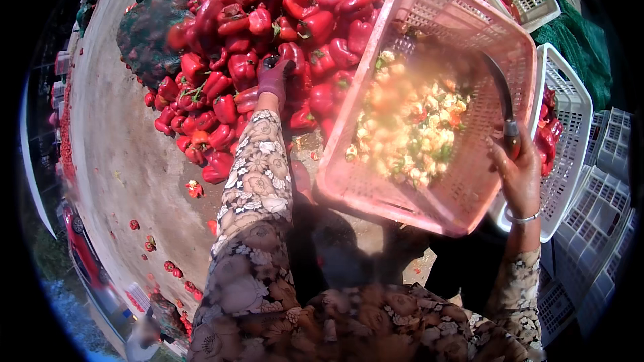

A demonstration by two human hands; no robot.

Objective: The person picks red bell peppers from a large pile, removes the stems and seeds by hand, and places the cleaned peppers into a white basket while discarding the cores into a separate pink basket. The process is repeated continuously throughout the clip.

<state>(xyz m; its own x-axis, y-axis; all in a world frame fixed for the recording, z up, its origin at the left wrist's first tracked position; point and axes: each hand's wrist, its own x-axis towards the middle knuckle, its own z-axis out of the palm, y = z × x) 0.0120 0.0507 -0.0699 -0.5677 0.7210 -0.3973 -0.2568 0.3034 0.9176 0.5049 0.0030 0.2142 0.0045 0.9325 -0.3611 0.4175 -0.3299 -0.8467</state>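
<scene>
My left hand (pixel 272 78), in a purple glove with dark fingertips, reaches into a heap of red bell peppers (pixel 241 68). Its fingers are against the peppers, and whether they grip one is hidden. In my right hand (pixel 520 176), which is bare, is the wooden handle of a curved knife (pixel 501 85), its blade pointing up over a pink plastic crate (pixel 347 161). Pale pepper cores (pixel 417 136) with green bits lie inside that crate, partly blurred by glare.
Beyond the heap's left side sits a dark green mesh sack (pixel 151 35). A white crate (pixel 568 110) holding red peppers stands right of the pink one, near stacked crates (pixel 596 201). Green netting (pixel 578 45) lies behind. Loose pepper pieces (pixel 194 189) dot the concrete floor (pixel 126 151).
</scene>
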